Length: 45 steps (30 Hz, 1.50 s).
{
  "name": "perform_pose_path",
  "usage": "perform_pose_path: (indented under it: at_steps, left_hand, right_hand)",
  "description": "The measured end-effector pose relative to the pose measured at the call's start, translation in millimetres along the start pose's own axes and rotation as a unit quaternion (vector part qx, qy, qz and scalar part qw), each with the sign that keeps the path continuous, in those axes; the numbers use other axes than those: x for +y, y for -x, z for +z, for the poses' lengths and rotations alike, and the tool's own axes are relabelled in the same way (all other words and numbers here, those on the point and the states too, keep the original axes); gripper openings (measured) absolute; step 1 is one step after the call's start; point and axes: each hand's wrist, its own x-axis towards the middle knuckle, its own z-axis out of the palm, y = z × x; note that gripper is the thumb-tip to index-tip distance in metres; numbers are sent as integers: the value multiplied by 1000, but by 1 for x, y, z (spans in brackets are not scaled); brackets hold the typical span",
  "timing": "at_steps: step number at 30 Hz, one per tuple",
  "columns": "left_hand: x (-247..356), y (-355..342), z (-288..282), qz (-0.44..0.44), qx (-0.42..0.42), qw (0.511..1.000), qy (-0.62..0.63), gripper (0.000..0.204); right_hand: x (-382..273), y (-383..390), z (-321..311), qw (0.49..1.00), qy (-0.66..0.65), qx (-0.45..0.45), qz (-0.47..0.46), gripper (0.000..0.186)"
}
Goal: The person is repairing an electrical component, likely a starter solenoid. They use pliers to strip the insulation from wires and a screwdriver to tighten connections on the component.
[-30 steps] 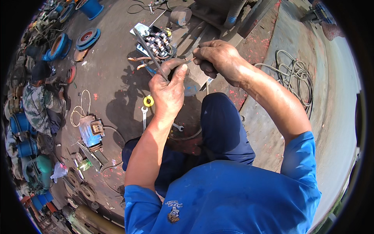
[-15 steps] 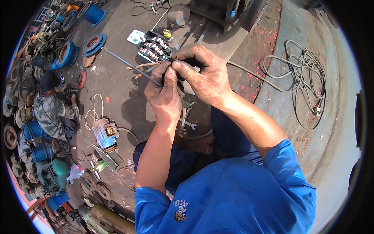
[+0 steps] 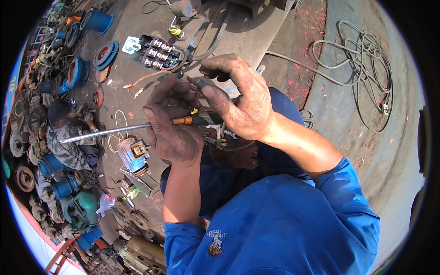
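My left hand (image 3: 176, 137) is closed around a long screwdriver (image 3: 107, 133), its steel shaft pointing left and its orange-and-dark handle lying across the palm. Close beside it, my right hand (image 3: 247, 98) has curled fingers, with a small greyish piece at the thumb tip; I cannot make out what it is. Beyond the hands lies a black switch block (image 3: 158, 52) with rows of metal contacts and a pale knob plate (image 3: 132, 44) at its left end. Bare-ended copper wires (image 3: 146, 79) stretch left from near the block.
Wrenches (image 3: 227, 133) lie below my hands, near my knees. To the left sits a blue motor (image 3: 133, 156). Farther left a person (image 3: 71, 135) crouches by piled motor parts. A coiled cable (image 3: 366, 64) spreads over the floor at right, and a yellow-topped bottle (image 3: 176, 33) stands beyond the block.
My fingertips have come apart from their close pinch. The screwdriver has swung from pointing up-left to nearly level, and its handle now shows. The whole view has shifted slightly.
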Motion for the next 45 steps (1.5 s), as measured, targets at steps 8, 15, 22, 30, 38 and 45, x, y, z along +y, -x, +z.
perform_pose_path:
  at_steps: [8,15,22,30,38,45]
  left_hand:
    - [2,-1,14,-43,-80,995,42,44]
    - [10,-31,18,-106,-59,992,46,38]
    - [7,-36,31,-211,-28,977,-5,37]
    - [9,-34,31,-204,-30,978,-27,34]
    - [6,-35,31,-190,-24,981,23,28]
    - [-8,-40,23,229,-31,906,-355,16]
  right_hand:
    - [-31,76,-26,979,-158,-64,110,37]
    - [-60,80,-84,984,-58,-26,169,27]
    - [-69,69,-85,983,27,-19,182,22]
    - [-64,71,-87,989,31,-21,140,23]
    - [-68,54,-94,990,61,-53,114,24]
    - [-98,24,-114,823,-371,115,414,47]
